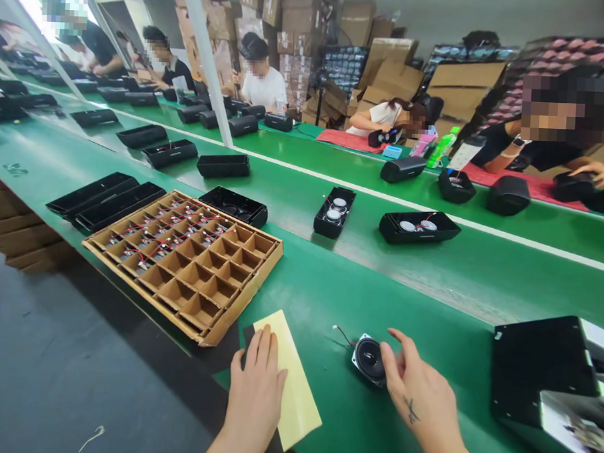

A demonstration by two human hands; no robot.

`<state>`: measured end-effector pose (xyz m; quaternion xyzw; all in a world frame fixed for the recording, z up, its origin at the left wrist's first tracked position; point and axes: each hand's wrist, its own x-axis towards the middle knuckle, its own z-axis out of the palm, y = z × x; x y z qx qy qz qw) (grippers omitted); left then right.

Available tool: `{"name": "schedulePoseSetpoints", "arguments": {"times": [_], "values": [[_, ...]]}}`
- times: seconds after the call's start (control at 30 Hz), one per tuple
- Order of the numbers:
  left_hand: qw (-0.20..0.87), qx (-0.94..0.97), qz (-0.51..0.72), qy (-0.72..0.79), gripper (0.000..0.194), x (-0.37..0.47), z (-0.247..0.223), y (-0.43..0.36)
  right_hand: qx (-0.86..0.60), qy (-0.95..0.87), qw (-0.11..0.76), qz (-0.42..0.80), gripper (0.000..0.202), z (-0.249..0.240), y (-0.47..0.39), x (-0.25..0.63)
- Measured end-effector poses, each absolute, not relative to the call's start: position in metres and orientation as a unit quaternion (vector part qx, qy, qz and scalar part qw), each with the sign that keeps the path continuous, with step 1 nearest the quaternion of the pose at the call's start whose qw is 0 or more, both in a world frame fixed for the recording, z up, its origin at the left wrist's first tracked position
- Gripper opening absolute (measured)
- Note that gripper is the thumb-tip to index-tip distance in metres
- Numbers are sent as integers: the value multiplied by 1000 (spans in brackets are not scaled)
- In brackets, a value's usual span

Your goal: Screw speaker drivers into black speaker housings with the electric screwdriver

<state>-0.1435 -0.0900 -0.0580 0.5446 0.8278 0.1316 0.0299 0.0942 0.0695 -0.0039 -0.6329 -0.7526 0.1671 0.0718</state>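
My left hand [257,391] lies flat, its fingers stretched over the left part of a pale yellow sheet [295,386] at the bench edge. To the right of the sheet, a round black speaker driver [370,358] with a metal frame rests cone up on the green surface, its thin wire and white plug pointing left. My right hand [420,385] is at the driver's right side, thumb and forefinger apart. The thumb overlaps the driver's rim; whether it touches cannot be told. The other right fingers are partly hidden behind the hand.
A divided cardboard tray [219,290] stands at left, partly filled with wired speaker drivers. Black speaker housings [334,213] sit along the green bench. A black metal machine [540,370] occupies the right edge. Several people work across the bench, with stacked cartons [299,53] behind them.
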Motion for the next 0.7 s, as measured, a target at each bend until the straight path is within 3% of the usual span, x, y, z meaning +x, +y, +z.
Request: {"name": "schedulePoseSetpoints", "arguments": {"times": [0.13,0.2,0.33,0.7], "values": [[22,560,183,808,43,-152,-47,-100,-504,-815,238,158,35,7,49,82],[23,514,197,835,42,-166,-43,-97,-389,-855,275,205,25,8,32,62],[56,492,203,845,40,-189,-46,-90,-246,-895,236,286,22,-7,7,9],[196,415,354,815,5,-195,-40,-100,-232,-900,231,288,12,-55,10,-45]]}}
